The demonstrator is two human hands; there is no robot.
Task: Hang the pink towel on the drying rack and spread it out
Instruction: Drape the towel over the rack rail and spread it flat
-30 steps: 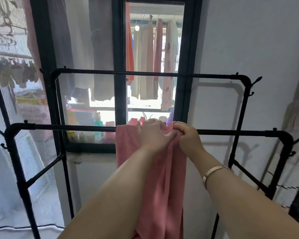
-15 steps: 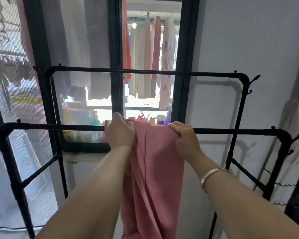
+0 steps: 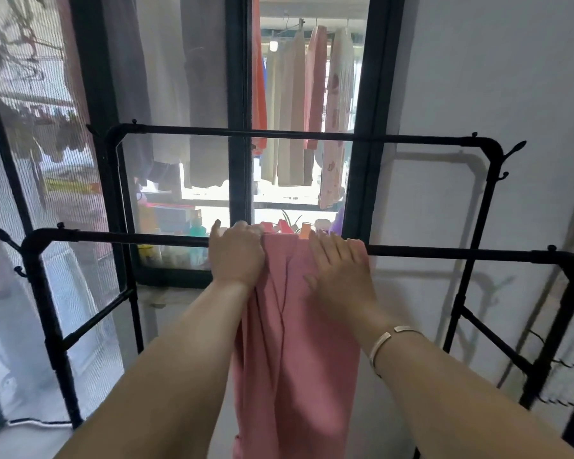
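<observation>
Head view: pink towel (image 3: pixel 299 326) draped over the drying rack (image 3: pixel 120 237), bunched. Left hand (image 3: pixel 236 256) grips its left edge; right hand (image 3: pixel 338 270) lies flat, fingers spread. Soft, light cloth; likely pull by top edges.

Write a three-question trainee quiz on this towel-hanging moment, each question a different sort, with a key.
1. True or false: the pink towel hangs over the far rail.
2. Which hand lies flat, fingers spread, on the towel? A) left hand B) right hand
3. Fill in: the right wrist wears a ___.

Key: 1. False, it hangs over the near rail. 2. B. 3. bracelet.
</observation>
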